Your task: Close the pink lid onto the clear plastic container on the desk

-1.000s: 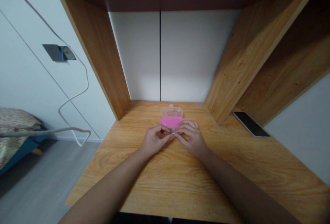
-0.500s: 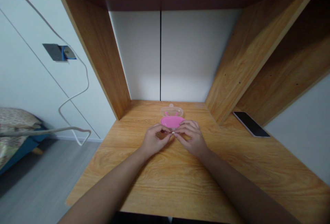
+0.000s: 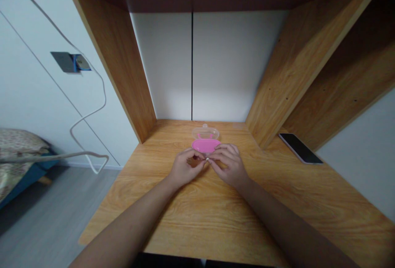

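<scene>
On the wooden desk (image 3: pixel 216 218) both my hands meet just in front of a small pink case (image 3: pixel 205 144) whose clear lid (image 3: pixel 205 131) stands open behind it. My left hand (image 3: pixel 183 169) has its fingers curled in a pinch. My right hand (image 3: pixel 230 165) is also curled, fingertips pinched against the left ones. Between the fingertips shows a tiny pale object (image 3: pixel 207 159), too small to name. Neither hand touches the pink case.
A dark phone (image 3: pixel 300 147) lies on the desk at the right, beyond a slanted wooden panel (image 3: pixel 286 78). A second wooden panel (image 3: pixel 120 66) bounds the left side. On the left wall, a white cable (image 3: pixel 92 111) hangs from a socket (image 3: pixel 70 62). A bed (image 3: pixel 18 157) stands far left.
</scene>
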A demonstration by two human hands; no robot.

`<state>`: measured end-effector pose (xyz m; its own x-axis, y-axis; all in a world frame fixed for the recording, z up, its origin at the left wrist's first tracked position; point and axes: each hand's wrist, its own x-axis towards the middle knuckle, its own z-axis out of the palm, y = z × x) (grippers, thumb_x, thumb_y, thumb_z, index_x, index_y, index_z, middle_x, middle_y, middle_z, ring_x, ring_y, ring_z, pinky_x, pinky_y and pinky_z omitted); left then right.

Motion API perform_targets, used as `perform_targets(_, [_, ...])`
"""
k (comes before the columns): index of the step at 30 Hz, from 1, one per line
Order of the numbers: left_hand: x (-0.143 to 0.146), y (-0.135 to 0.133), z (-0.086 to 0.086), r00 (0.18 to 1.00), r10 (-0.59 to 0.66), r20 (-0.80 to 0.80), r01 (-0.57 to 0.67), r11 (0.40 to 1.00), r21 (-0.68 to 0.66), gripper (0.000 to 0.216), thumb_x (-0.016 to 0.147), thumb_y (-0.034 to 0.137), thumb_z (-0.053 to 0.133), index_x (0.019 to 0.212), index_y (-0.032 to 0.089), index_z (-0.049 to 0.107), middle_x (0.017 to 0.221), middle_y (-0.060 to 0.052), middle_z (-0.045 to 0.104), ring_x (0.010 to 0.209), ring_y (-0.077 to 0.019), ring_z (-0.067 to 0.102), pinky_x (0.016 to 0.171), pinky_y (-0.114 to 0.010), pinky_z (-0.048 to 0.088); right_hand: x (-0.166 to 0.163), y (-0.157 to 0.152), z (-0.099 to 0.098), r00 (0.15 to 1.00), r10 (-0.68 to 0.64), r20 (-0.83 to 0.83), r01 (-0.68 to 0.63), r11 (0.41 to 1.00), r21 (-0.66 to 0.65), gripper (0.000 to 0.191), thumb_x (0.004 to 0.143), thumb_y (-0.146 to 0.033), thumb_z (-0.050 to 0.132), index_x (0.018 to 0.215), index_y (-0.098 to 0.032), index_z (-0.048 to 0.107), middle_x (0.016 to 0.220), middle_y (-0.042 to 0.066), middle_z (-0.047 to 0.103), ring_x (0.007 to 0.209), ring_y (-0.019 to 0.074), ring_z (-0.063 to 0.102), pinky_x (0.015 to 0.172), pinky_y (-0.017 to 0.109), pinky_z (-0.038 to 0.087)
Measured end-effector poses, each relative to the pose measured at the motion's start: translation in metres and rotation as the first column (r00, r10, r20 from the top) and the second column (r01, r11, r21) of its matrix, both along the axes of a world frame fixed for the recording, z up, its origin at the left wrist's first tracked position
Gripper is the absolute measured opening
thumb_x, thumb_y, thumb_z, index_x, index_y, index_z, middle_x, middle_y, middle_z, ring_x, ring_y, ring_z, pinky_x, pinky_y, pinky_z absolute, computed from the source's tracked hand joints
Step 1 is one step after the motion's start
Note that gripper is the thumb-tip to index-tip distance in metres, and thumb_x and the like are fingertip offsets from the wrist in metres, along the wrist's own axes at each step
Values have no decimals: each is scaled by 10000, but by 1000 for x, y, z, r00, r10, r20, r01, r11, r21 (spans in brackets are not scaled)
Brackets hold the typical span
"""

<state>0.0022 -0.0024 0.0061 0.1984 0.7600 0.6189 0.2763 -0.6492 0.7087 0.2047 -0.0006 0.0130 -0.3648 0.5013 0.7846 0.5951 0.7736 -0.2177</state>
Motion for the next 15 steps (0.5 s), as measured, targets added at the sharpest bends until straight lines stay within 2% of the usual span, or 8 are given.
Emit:
perform_targets(6, [-3, 0, 1, 999, -7, -36, 9, 998, 56, 21, 834, 191, 676, 838, 197, 695, 857, -54, 747, 820, -181, 683, 792, -313, 534, 1, 2, -1, 998, 50, 27, -48, 997, -63, 90, 865, -243, 717, 938, -293, 700, 915, 7, 768, 1003, 252, 653, 920, 468, 437])
perform_targets(15, [-6, 0, 5, 994, -64, -88, 76, 987, 140, 27, 846, 185, 673, 854, 205, 688, 881, -61, 744, 845, -186, 671, 804, -322, 526, 1, 1, -1, 995, 102, -24, -104, 985, -140, 95, 861, -238, 712, 940, -286, 691, 980, 25, 735, 1057, 255, 627, 964, 484, 434])
